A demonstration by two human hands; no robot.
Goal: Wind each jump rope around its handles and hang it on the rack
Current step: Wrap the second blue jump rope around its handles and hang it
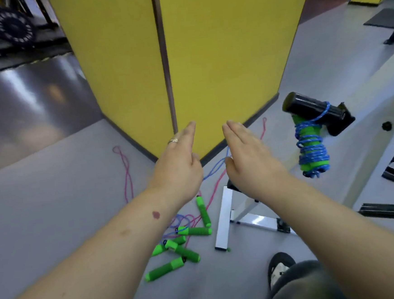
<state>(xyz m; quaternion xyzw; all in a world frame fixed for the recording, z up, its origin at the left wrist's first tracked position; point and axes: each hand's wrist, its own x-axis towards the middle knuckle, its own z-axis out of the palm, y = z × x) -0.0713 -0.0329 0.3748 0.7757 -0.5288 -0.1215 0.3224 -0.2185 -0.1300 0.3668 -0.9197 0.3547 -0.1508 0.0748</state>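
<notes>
Fingers straight on left hand [178, 167] and right hand [246, 159], both empty; one wound rope [311, 147] hangs on rack peg [315, 109], loose ropes [179, 242] remain on floor.

yellow pillar [207, 54], weight plate [14, 27] (blurred), shoe [279, 269]

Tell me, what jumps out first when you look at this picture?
Two bare hands reach out flat in the middle, the left hand and the right hand, both holding nothing. Behind them stands a big yellow pillar. At right a blue rope wound on green handles hangs from a black peg, and loose green handles lie on the grey floor below.
</notes>
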